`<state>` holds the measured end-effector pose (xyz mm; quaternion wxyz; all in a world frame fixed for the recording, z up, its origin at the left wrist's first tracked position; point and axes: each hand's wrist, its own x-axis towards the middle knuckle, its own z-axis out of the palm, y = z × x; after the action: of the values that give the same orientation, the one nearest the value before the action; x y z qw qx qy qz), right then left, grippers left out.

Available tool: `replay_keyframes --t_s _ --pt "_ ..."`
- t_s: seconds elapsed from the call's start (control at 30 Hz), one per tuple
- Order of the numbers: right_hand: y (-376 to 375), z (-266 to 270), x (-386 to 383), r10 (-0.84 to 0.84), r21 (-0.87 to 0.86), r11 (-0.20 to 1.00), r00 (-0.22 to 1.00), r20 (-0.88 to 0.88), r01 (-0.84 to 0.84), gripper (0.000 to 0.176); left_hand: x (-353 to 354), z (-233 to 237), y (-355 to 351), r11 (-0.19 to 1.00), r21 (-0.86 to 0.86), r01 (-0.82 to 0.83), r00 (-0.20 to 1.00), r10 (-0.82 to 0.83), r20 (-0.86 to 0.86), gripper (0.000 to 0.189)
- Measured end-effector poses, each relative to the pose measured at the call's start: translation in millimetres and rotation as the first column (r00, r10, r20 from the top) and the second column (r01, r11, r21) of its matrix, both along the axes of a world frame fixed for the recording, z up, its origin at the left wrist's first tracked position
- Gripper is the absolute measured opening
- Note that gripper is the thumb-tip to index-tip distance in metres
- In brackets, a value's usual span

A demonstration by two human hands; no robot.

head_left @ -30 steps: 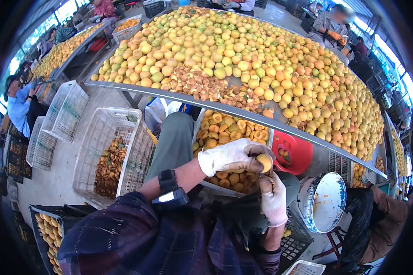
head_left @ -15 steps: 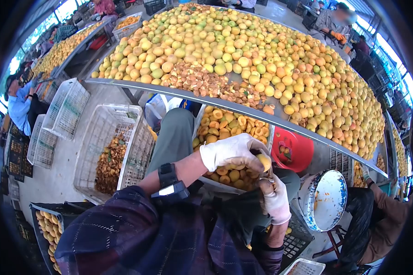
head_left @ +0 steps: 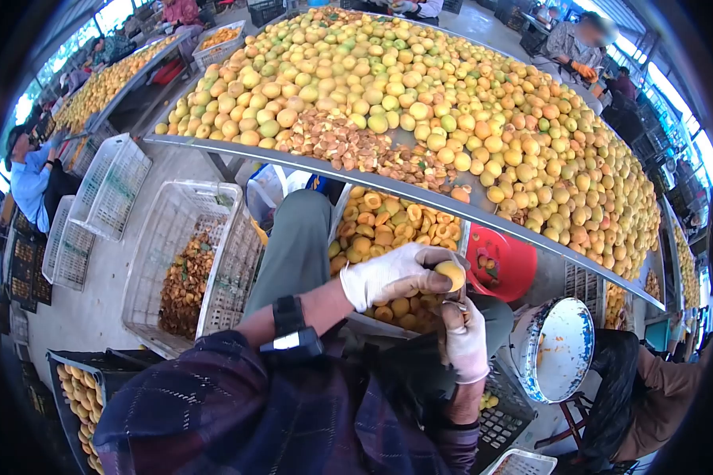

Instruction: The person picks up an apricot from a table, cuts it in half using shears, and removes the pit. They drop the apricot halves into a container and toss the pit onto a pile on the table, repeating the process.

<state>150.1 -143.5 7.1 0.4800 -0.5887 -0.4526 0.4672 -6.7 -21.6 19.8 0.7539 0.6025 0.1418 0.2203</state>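
Observation:
My left hand, in a white glove, is closed on a yellow apricot, held between thumb and fingers. Just below it my right hand, also gloved, has its fingers closed round something small and dark that I cannot make out, near the apricot's underside. Beneath both hands, a crate of halved apricots stands between my knees. Beyond it, the metal-edged table bears a big heap of whole apricots and a pile of pits near its front edge.
A white crate with brown scraps stands on the left, with more white crates behind it. At right are a red basin, a paint-stained bucket and a seated person's leg. Other people sit around the tables.
The apricot shows more fully in my left hand, turned upward between the fingers. My right hand has shifted slightly left and up, and its fingers are more upright.

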Motion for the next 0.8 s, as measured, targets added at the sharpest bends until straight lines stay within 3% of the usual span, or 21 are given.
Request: replay_keyframes --t_s 0.03,0.13,0.23,0.3,0.33,0.37,0.4,0.47,0.5,0.6,0.63,0.7,0.8 --pt "-2 -3 6 0.048 -0.034 0.998 0.999 -0.025 -0.049 0.045 -2 3 11 0.984 0.169 0.053 0.996 -0.041 -0.076 0.065" --pt "-5 7 11 0.101 -0.111 0.988 0.993 -0.056 -0.107 0.043 -2 3 16 0.978 0.208 0.022 0.991 0.006 -0.134 0.072" --pt "-6 6 16 0.148 -0.156 0.976 0.987 -0.057 -0.155 0.042 -5 19 20 0.936 0.352 -0.003 0.987 0.059 -0.151 0.068" --pt "-8 -1 17 0.203 -0.107 0.975 0.976 0.075 -0.195 0.043 -8 39 24 0.823 0.532 0.201 0.922 0.023 -0.385 0.072" --pt "-8 0 15 0.205 -0.106 0.975 0.976 0.073 -0.197 0.043 -6 37 25 0.807 0.559 0.188 0.925 0.047 -0.378 0.071" --pt "-8 2 14 0.160 -0.109 0.980 0.985 -0.058 -0.166 0.043 -4 34 25 0.805 0.563 0.188 0.925 0.049 -0.378 0.071" --pt "-9 4 13 0.110 -0.116 0.984 0.976 -0.186 -0.133 0.044 -1 29 22 0.872 0.486 0.062 0.951 0.096 -0.294 0.069" --pt "-9 4 6 0.049 -0.104 0.992 0.967 -0.249 -0.077 0.039 5 17 7 0.964 0.228 -0.136 0.969 0.177 -0.172 0.056" --pt "-9 2 1 -0.008 -0.105 0.994 0.948 -0.317 -0.027 0.033 14 -5 -3 0.977 -0.137 -0.165 0.985 0.170 0.025 0.048" --pt "-6 -12 -16 -0.049 -0.058 0.998 0.948 -0.314 0.033 0.040 18 -9 -35 0.876 -0.468 -0.119 0.942 0.248 0.225 0.051" --pt "-7 -9 -18 -0.066 -0.072 0.996 0.948 -0.310 0.046 0.040 14 -8 -34 0.874 -0.470 -0.121 0.942 0.250 0.224 0.051" --pt "-9 -8 -15 -0.066 -0.072 0.996 0.969 -0.239 0.050 0.039 3 -3 -24 0.963 -0.208 -0.171 0.985 0.172 -0.012 0.050" --pt "-10 2 -3 -0.016 -0.085 0.996 0.995 -0.098 0.007 0.036 2 -1 -13 0.991 -0.110 -0.079 0.996 0.083 0.026 0.049"
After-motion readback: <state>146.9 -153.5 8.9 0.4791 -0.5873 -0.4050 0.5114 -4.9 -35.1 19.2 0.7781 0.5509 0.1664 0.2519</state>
